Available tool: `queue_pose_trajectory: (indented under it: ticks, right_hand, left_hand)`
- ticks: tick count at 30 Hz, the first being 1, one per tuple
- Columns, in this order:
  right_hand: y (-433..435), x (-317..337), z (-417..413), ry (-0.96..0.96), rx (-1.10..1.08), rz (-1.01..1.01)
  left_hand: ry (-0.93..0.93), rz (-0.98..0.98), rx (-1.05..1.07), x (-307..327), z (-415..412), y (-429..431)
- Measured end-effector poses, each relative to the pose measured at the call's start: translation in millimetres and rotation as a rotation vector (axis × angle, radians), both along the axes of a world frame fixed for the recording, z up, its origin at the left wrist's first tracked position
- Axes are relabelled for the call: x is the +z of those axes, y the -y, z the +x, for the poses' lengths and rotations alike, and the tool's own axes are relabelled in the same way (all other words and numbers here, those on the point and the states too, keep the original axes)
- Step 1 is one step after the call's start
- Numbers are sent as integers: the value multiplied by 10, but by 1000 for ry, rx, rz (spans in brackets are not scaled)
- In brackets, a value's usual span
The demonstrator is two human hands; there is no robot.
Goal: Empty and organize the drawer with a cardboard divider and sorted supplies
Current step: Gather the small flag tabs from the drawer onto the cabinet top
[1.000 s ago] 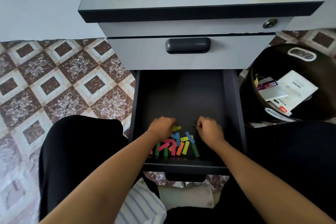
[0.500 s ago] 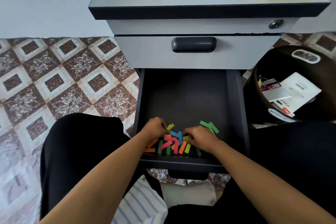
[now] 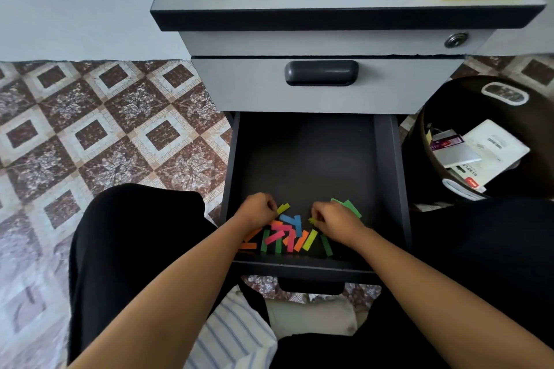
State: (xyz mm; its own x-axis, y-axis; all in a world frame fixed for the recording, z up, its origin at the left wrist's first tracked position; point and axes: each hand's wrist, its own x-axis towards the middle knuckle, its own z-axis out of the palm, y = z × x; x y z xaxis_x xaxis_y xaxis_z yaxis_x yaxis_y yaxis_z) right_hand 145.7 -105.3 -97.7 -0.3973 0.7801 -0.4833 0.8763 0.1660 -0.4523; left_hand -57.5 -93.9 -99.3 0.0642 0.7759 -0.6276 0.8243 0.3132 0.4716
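While left hand [image 3: 257, 210] stays, right hand [image 3: 335, 220] lifted yellow strip [image 3: 312, 220]

Both my arms reach forward and down, bare forearms converging toward centre frame. Left hand [image 3: 257, 210] is knuckles-up, fingers [image 3: 271, 207] curled under, tips pinched together at its right edge. Right hand [image 3: 335, 222] is in the same pose, curled, thumb and fingertips pinched at its left edge. The hands sit near each other, not touching, a gap between them. Wrists roughly level, both straight. My legs in black flank both forearms.
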Motion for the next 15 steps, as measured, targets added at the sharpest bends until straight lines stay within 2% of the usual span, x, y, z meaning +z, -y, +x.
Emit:
queue_pose_trajectory:
  ticks: [3, 6, 9, 15]
  right_hand:
    - [-41, 24, 87, -65, -10, -45]
    - [-41, 46, 89, -15, 242, -69]
    - [12, 28, 67, 84, 475, -7]
    - [44, -5, 101, 86, 516, 106]
  left_hand:
    - [7, 19, -10, 9, -2, -8]
    - [22, 34, -13, 21, -15, -9]
    - [35, 45, -20, 34, -25, -7]
    - [39, 53, -27, 50, -38, 13]
